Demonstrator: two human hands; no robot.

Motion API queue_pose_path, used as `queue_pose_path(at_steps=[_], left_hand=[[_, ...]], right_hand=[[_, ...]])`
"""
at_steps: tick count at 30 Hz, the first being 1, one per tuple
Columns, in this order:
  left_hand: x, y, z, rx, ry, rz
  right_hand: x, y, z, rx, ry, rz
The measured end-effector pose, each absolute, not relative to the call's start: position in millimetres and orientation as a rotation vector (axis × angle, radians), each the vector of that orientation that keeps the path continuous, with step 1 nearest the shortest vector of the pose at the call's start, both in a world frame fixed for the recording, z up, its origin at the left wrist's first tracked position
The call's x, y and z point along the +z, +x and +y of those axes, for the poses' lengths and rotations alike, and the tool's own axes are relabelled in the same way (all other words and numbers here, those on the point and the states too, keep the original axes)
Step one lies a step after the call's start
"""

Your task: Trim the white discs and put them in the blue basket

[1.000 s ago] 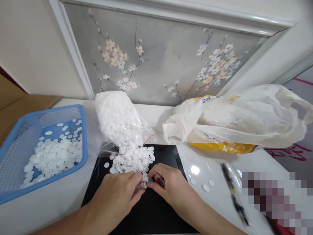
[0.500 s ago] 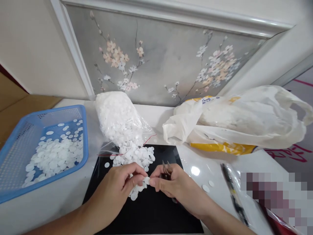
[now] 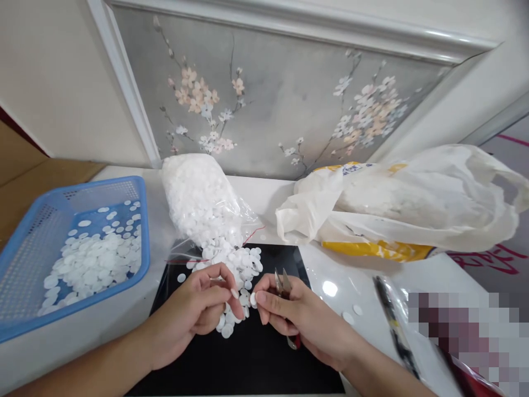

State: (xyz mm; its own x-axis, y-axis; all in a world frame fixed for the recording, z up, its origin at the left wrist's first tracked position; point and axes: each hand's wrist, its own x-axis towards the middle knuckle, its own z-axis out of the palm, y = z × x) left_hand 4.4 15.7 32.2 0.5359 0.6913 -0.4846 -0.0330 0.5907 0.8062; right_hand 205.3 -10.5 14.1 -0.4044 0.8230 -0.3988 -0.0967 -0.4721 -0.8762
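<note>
My left hand (image 3: 206, 300) is closed, with a small white disc (image 3: 234, 294) seen nearly edge-on at its fingertips. Another white disc (image 3: 253, 299) is pinched between the thumb and index finger of my right hand (image 3: 289, 309). That same hand also keeps a pair of thread snips (image 3: 282, 281) in its palm, blades pointing up and away. Both hands hover over a black board (image 3: 248, 364). Beneath and beyond my fingers lies a heap of white discs (image 3: 243, 264), spilling from the mouth of a clear plastic bag (image 3: 198, 193) full of them.
To the left stands a blue basket (image 3: 144, 231) with many white discs inside. A white and yellow plastic bag (image 3: 392, 204) lies at the back right. Stray discs (image 3: 347, 318) and a black pen-like item (image 3: 390, 314) in clear wrap lie on the white table (image 3: 330, 264).
My hands have drawn apart from where their fingertips met over one spot. A disc now shows in each hand's fingers. The bags and basket stay put.
</note>
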Motion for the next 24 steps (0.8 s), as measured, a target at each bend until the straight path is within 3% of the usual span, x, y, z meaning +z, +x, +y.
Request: queue_pose_path(at_steps=[12, 17, 24], left_hand=[[34.3, 6.2, 12.3, 0.449, 0.849, 0.967], [31.7, 8.4, 8.8, 0.425, 0.777, 0.96], [22.5, 7.7, 3.1, 0.435, 0.656, 0.859]], right_hand=[[24.2, 207.8, -8.3, 1.895, -1.282, -1.131], [39.0, 201.6, -5.1, 1.484, -1.453, -1.657], [82.4, 165.3, -2.9, 1.097, -1.205, -2.336]])
